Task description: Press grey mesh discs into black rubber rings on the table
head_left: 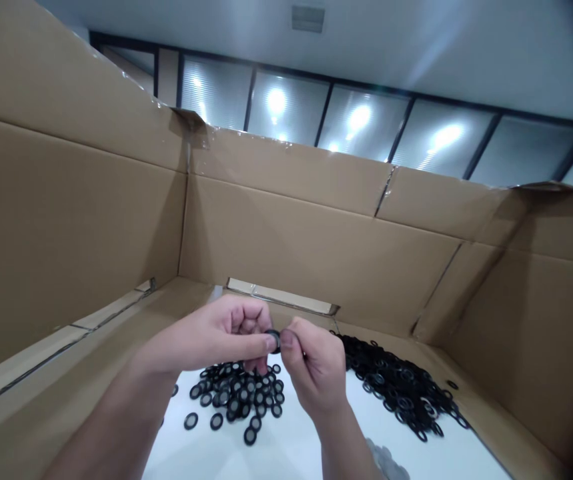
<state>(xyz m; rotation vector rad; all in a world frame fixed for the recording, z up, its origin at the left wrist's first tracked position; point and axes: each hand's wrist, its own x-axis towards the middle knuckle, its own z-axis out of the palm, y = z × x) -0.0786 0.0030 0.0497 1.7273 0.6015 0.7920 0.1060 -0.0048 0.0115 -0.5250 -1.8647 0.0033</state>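
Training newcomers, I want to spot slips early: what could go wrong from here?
The small ring, held at the fingertips of the left hand and right hand, might slip and drop among the grey-centred rings. The right forearm, close to the grey discs in the picture, might brush them.

Cardboard walls (286,223) bar the far side, left and right; above them the way is open. Between the discs (235,393) and the rings (396,380), a bare lane of white surface (293,440) runs nearward, partly blocked by the right hand (316,365) and its forearm (341,437).
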